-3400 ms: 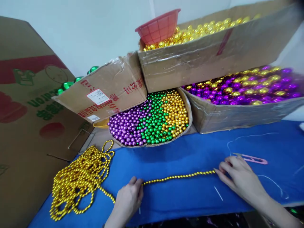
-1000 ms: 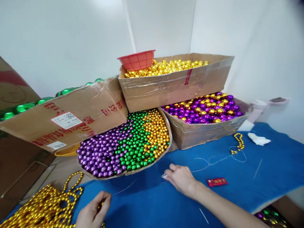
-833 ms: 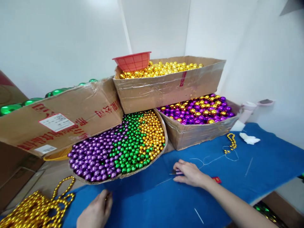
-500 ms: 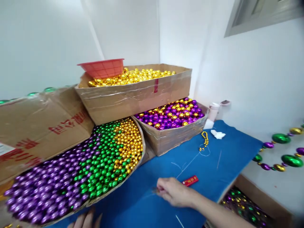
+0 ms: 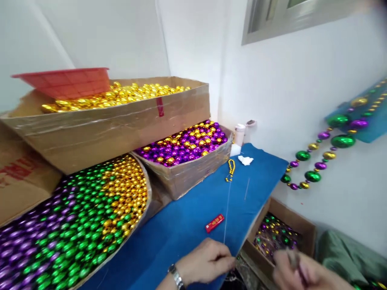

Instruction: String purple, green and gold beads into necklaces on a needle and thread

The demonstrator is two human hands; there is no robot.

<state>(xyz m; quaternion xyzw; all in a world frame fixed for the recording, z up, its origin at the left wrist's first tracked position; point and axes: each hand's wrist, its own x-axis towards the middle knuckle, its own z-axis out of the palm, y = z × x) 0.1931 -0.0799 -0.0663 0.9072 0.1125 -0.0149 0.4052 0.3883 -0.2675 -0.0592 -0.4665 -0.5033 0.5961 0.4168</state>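
My left hand (image 5: 205, 261), with a metal-band watch (image 5: 176, 277) at its wrist, is over the near edge of the blue table. Its thumb and fingers are pinched at the near end of a thin white string (image 5: 227, 209). That string runs taut to a small loop of gold beads (image 5: 231, 169) lying on the cloth. My right hand (image 5: 293, 270) hovers beyond the table edge, closed and blurred. Something small and greyish may be between its fingers; I cannot make it out. A red packet (image 5: 214, 222) lies just past my left hand.
Cardboard boxes of gold beads (image 5: 136, 93), purple and gold beads (image 5: 187, 145), and mixed beads (image 5: 90, 213) line the left. A red basket (image 5: 69, 82) rests on top. White tissue (image 5: 245, 160) lies on the cloth (image 5: 181, 233). Bead garlands (image 5: 313, 176) hang right, above a floor box (image 5: 302, 215).
The view has turned right. My left hand has come from the bead box's front edge to the string. My right hand has moved off the table to the right. The string now runs straighter.
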